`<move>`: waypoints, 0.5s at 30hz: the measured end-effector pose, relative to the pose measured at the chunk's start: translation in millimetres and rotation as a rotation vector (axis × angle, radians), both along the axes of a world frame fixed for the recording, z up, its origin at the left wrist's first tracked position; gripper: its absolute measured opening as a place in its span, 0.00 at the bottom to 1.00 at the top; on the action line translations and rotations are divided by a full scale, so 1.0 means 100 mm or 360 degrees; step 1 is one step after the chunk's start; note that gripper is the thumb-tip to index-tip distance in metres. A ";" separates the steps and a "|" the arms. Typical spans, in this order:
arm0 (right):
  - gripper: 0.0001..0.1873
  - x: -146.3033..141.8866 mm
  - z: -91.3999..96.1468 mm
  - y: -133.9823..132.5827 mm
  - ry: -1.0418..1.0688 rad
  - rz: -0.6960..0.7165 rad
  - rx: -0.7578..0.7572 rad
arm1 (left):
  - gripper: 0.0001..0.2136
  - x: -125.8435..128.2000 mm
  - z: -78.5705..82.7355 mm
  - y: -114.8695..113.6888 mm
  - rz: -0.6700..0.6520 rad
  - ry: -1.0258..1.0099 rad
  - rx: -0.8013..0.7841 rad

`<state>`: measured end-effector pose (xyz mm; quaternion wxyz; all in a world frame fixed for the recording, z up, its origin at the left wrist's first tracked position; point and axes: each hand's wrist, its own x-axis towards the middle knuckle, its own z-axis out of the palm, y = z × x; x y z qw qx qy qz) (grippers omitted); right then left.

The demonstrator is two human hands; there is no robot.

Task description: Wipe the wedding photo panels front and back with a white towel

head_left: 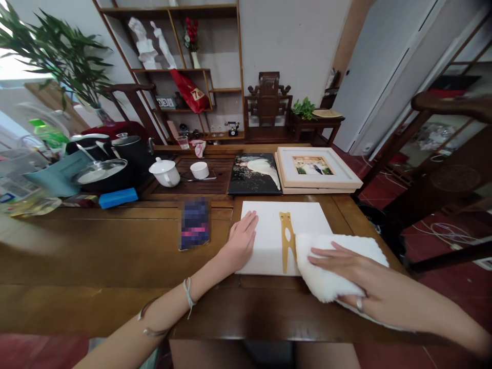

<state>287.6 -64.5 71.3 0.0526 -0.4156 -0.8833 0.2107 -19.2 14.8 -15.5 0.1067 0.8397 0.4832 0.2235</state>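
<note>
A white board [269, 225] lies face down on the wooden table [115, 246], with a gold-coloured stand piece [287, 241] on its back. My left hand [241, 241] rests flat on the board's left edge, fingers stretched out. My right hand [346, 271] lies flat with fingers spread on a fluffy white cloth [326, 279], pressing it onto the board's right side. A ring shows on that hand.
Behind the board lie a dark photo panel [254, 174] and a stack of white picture frames [317, 169]. A blurred card [194, 223], a tea tray with white teapot [166, 172] and cup [199, 169], black pots [115, 164] and a blue box [117, 197] sit to the left.
</note>
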 end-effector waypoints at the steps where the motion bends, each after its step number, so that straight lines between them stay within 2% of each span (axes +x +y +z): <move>1: 0.31 0.02 0.02 0.00 -0.0002 0.0009 -0.0047 | 0.22 0.00 0.00 0.00 -0.0001 -0.0004 0.0005; 4: 0.27 0.06 0.02 0.21 0.0011 -0.0071 -0.0083 | 0.22 0.00 -0.02 0.01 -0.0009 -0.0018 0.0028; 8: 0.29 -0.01 -0.09 0.75 0.0031 -0.0296 0.0055 | 0.22 -0.01 -0.04 0.01 -0.0013 -0.0011 0.0038; 11: 0.26 -0.10 -0.17 1.10 0.0097 -0.0293 0.0190 | 0.22 -0.01 -0.03 0.01 -0.0009 0.0005 0.0025; 13: 0.24 -0.14 -0.21 1.22 0.0115 -0.0258 0.0282 | 0.22 -0.01 -0.02 0.01 -0.0019 0.0005 0.0018; 15: 0.25 -0.17 -0.24 1.23 0.0113 -0.0230 0.0356 | 0.22 -0.01 -0.01 0.01 -0.0024 0.0003 0.0018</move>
